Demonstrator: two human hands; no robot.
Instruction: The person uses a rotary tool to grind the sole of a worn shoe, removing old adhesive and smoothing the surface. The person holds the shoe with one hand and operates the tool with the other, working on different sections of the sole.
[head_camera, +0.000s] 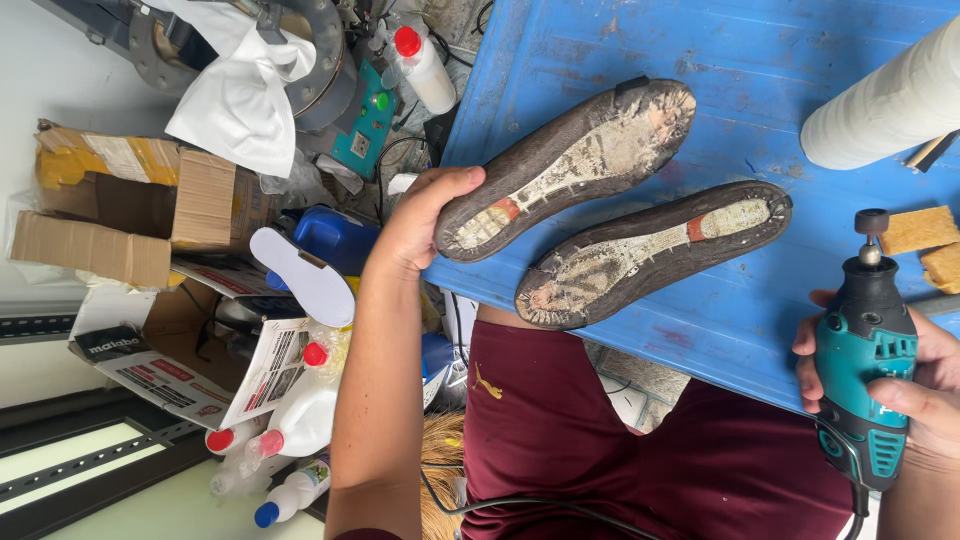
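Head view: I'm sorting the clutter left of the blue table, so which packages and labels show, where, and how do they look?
Brown boxes: upper left, open flaps, yellowish patches.
Printed carton: below them, white with black and red print.
White bottles: lower left, red caps, one blue.
White bottle: top centre, red cap.
Blue jug: beside the left hand.

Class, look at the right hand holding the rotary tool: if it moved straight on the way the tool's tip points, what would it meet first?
Probably the yellow sponge block just beyond the rotary tool in the right hand, though depth is unclear.
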